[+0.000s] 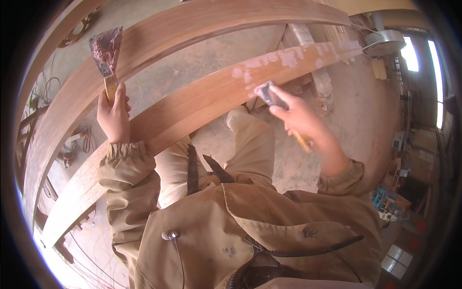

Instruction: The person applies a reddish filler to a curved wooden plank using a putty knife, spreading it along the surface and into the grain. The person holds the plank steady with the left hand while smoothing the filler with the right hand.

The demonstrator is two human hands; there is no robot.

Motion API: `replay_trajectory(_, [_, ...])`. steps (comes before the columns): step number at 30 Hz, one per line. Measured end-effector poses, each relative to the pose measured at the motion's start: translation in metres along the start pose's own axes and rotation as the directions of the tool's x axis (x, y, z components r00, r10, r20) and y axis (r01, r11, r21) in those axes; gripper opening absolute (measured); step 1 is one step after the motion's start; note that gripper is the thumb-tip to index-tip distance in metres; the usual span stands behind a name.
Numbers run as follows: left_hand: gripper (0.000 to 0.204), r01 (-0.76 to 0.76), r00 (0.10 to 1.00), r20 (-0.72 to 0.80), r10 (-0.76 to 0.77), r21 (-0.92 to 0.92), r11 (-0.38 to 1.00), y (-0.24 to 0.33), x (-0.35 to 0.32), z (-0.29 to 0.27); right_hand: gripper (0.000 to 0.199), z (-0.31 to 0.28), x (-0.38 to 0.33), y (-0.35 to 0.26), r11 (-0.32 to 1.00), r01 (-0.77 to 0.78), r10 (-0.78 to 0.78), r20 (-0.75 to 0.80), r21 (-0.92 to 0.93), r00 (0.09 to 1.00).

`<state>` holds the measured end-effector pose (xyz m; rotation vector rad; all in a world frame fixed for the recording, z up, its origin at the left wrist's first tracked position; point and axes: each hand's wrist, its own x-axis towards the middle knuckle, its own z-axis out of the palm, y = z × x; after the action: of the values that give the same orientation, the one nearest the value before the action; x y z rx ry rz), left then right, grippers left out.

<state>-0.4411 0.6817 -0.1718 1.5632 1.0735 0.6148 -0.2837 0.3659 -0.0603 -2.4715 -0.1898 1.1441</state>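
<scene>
In my left hand [114, 114] is the wooden handle of a wide putty knife [107, 53], held upright with a lump of pinkish filler spread on its blade. My right hand [301, 113] grips a second putty knife [269, 93] by its yellowish handle; its blade, smeared with filler, is at the near edge of a long wooden board [187, 103]. Pale pink filler patches [288, 58] cover the right part of that board, while its left part shows bare reddish-brown wood. The exact contact between blade and board is blurred.
Another long wooden board [192, 29] runs beyond the first. A round metal object [385, 42] stands by the boards' right ends. Cables [86, 144] lie on the floor at left. Along the right wall are cluttered shelves and a blue tool-like item [385, 200].
</scene>
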Motion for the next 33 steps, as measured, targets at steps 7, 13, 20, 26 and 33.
replay_trajectory(7, [0.029,-0.011,1.000,0.009,0.011,0.029,1.000,-0.001,0.000,-0.001,0.058,0.051,-0.009,-0.005,0.972,0.132,-0.162,-0.149,-0.192,0.975])
replay_trajectory(13, [0.027,-0.036,0.999,0.025,0.036,-0.020,0.999,-0.001,0.001,0.001,0.052,0.034,0.019,0.020,0.986,0.146,-0.127,-0.206,0.078,0.970])
replay_trajectory(20, [0.026,-0.025,1.000,0.012,0.024,0.034,0.999,-0.001,0.000,0.001,0.047,0.033,-0.006,-0.006,0.995,0.091,-0.089,-0.039,0.034,0.995])
replay_trajectory(26, [0.026,-0.034,0.999,0.002,0.034,0.026,0.999,0.001,0.000,0.002,0.050,0.024,0.025,0.037,0.985,0.079,-0.031,-0.296,0.154,0.955])
replay_trajectory(33, [0.026,-0.032,0.999,0.009,0.032,0.048,0.998,0.002,0.000,-0.001,0.053,0.025,0.009,0.026,0.981,0.047,0.007,-0.276,0.190,0.961])
